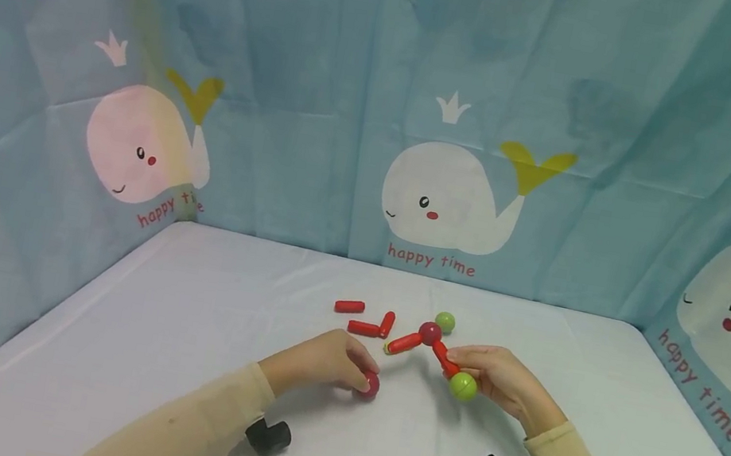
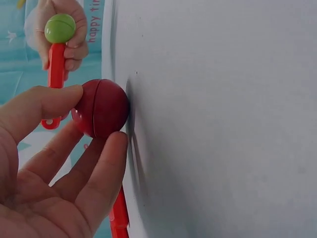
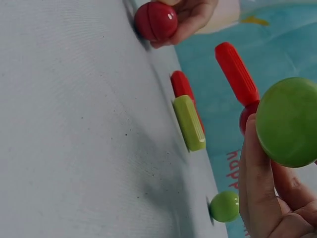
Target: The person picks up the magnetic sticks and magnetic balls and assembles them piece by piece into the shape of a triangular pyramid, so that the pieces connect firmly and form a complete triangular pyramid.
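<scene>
- As I look through the head view, the left hand (image 1: 332, 360) pinches a dark red ball (image 2: 110, 109) between thumb and fingers, low over the table (image 1: 386, 449); whether the two touch, I cannot tell.
- That ball looks smooth and glossy to me, with a thin seam round it.
- The right hand (image 1: 503, 379) grips a red rod (image 1: 442, 355) above the table; a bright green ball (image 1: 463, 386) caps one end, a joining ball (image 1: 430, 333) the other, from which a second red rod (image 1: 404, 343) juts left.
- Nearby lie three loose red rods (image 1: 349, 307), a yellow-green rod (image 3: 189, 123) and a loose green ball (image 1: 445, 322).
</scene>
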Demonstrator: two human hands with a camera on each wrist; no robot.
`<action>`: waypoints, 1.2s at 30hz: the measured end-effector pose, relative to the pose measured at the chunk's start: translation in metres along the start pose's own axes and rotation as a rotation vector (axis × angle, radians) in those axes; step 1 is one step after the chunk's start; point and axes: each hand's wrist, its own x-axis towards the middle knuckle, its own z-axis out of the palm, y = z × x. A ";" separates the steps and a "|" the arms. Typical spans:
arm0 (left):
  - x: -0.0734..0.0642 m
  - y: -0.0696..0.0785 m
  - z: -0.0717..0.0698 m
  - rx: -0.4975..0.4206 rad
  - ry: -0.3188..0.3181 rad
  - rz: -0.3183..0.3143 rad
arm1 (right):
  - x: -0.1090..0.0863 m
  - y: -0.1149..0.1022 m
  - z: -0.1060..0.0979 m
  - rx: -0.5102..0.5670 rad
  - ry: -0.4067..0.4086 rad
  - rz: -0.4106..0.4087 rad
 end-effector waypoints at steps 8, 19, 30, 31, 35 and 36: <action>-0.004 -0.006 -0.010 -0.045 0.034 -0.022 | 0.003 0.000 0.007 -0.024 0.017 0.015; -0.004 -0.012 -0.016 -0.075 0.071 -0.043 | 0.005 -0.001 0.015 -0.071 0.035 0.031; -0.007 -0.014 -0.016 -0.126 0.058 -0.023 | 0.006 -0.001 0.025 -0.086 0.026 0.038; -0.007 -0.014 -0.016 -0.128 0.056 -0.019 | 0.006 -0.001 0.025 -0.088 0.023 0.039; -0.008 -0.015 -0.015 -0.123 0.056 -0.013 | 0.006 0.001 0.027 -0.104 0.000 0.029; -0.008 -0.015 -0.015 -0.122 0.057 -0.013 | 0.006 0.001 0.027 -0.106 -0.007 0.026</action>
